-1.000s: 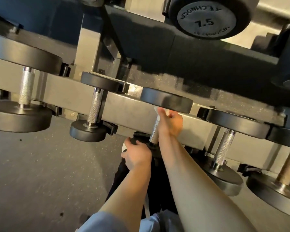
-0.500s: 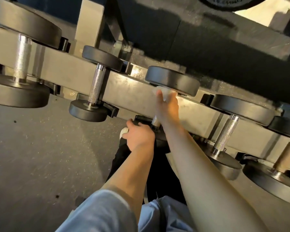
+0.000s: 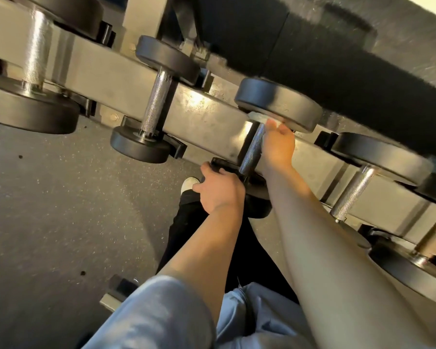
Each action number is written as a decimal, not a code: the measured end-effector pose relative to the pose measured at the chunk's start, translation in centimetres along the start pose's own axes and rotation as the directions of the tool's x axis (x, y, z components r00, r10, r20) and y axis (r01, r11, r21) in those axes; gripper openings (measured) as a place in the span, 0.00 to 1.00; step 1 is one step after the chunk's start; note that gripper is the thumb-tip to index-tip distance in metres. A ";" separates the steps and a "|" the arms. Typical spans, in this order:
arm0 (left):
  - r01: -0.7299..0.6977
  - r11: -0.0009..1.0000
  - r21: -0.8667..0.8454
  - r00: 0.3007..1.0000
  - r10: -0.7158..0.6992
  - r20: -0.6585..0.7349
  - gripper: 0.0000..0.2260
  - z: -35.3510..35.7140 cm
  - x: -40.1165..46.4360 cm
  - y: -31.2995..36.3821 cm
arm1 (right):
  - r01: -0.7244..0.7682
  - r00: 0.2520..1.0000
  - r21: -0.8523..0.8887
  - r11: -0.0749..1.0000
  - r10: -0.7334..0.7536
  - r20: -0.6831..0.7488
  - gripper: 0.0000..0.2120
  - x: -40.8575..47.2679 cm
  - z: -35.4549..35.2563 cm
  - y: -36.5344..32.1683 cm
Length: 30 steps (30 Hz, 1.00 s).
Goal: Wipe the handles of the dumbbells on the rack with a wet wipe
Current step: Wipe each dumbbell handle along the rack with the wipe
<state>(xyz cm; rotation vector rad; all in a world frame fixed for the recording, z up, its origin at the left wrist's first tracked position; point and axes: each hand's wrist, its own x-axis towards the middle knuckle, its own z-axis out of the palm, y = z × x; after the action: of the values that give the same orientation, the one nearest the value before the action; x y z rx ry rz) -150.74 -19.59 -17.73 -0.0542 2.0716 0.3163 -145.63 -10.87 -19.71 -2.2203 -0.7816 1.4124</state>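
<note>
A long steel rack (image 3: 207,114) runs from the upper left of the frame down to the lower right, with dumbbells resting across it. The middle dumbbell (image 3: 277,104) sits at the centre, its knurled handle (image 3: 252,149) bare along most of its length. The right hand (image 3: 278,144) is at the top end of that handle, just under the upper weight, its fingers pinching a white wipe (image 3: 259,117) against the metal there. The left hand (image 3: 220,190) sits below, left of the handle, fingers curled over the edge of the lower weight (image 3: 254,195), gripping it. A second ago the right hand and wipe sat around the handle's upper part; they have since slid to its very top, while the left hand has kept its grip.
</note>
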 end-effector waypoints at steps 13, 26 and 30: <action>0.013 0.999 0.043 0.999 -0.011 -0.033 0.20 0.2 -0.3 0.4 | 0.104 0.994 -0.098 0.990 -0.107 -0.027 0.15 -1.0 0.1 0.5; 0.025 0.999 0.044 0.999 -0.023 -0.049 0.20 0.3 -0.2 0.4 | 0.261 0.910 -0.681 0.684 -0.411 -0.065 0.19 -1.3 -0.1 0.4; 0.019 0.999 0.042 0.999 -0.017 -0.047 0.20 0.3 -0.3 0.3 | 0.088 0.987 -0.139 0.986 -0.105 -0.121 0.15 0.4 -0.1 0.4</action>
<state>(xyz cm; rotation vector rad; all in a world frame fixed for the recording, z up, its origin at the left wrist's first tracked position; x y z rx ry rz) -150.43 -19.24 -17.53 -0.0551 2.1222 0.2625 -145.29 -10.93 -20.24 -2.3120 -0.9506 1.1907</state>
